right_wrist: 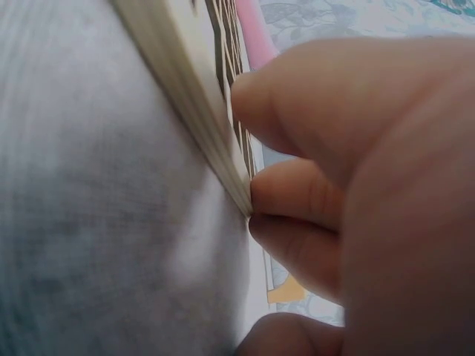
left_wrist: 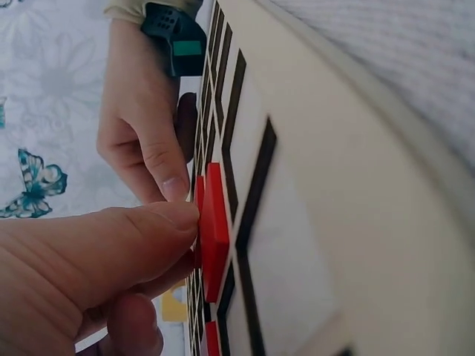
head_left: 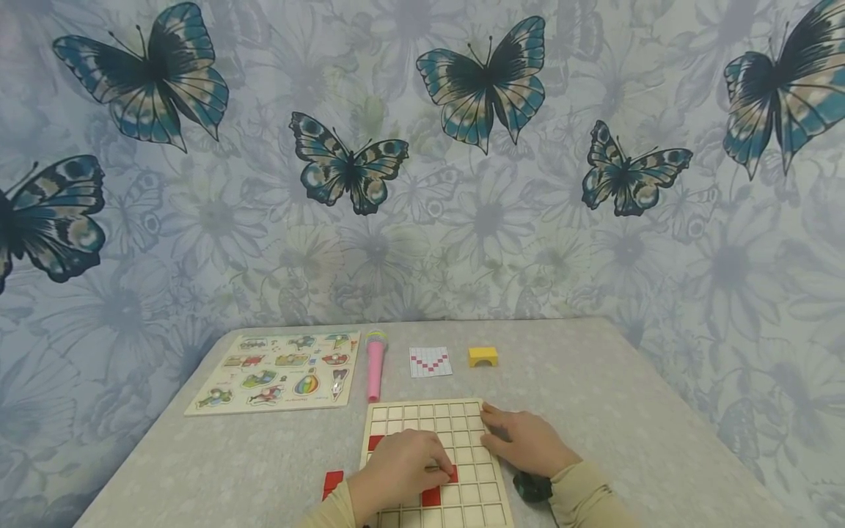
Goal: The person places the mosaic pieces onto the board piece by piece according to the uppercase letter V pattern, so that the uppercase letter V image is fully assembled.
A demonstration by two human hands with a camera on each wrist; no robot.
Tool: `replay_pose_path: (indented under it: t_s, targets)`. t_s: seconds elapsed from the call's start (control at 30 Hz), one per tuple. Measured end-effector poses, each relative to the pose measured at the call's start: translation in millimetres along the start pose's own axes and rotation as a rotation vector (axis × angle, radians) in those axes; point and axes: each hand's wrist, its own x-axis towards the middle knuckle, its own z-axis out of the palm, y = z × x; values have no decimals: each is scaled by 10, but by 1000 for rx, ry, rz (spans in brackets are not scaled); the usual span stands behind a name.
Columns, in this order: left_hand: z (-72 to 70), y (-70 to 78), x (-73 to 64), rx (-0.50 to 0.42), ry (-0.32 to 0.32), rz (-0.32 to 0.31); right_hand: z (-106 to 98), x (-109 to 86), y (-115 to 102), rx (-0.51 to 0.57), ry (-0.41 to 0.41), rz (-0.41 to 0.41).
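Observation:
A pale wooden grid board [head_left: 472, 506] lies on the table in front of me. My left hand [head_left: 403, 466] is over its middle, pinching a small red square tile [head_left: 453, 474] between thumb and fingertips at the grid. In the left wrist view the thumb tip meets the edges of the red tiles, partly hiding them. More red tiles sit in the grid, one [head_left: 431, 497] below the fingers and one [head_left: 375, 442] at the upper left. My right hand [head_left: 531, 442] rests at the board's right edge, thumb over the top and fingers against the side near the far corner.
Loose red tiles [head_left: 334, 480] lie left of the board. Behind it are a pink toy microphone [head_left: 375, 367], a white pattern card [head_left: 430, 372] and a yellow arch block [head_left: 483, 353]. A picture puzzle board [head_left: 284, 402] lies at the back left. A butterfly-patterned wall backs the table.

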Motion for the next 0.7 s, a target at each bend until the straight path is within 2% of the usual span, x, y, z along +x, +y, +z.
replay_pose_path:
  t_s: [0.23, 0.37, 0.57, 0.7]
  targets:
    - [-3, 19, -1, 54, 9, 42, -20, -21, 24, 0, -12, 15]
    - [-134, -39, -67, 100, 39, 34, -11, -12, 18, -8, -10, 11]
    - [-491, -246, -365, 174, 162, -6, -8, 12, 3, -6, -10, 11]
    - [-658, -443, -629, 175, 166, -108, -8, 14, 26, 6, -19, 14]
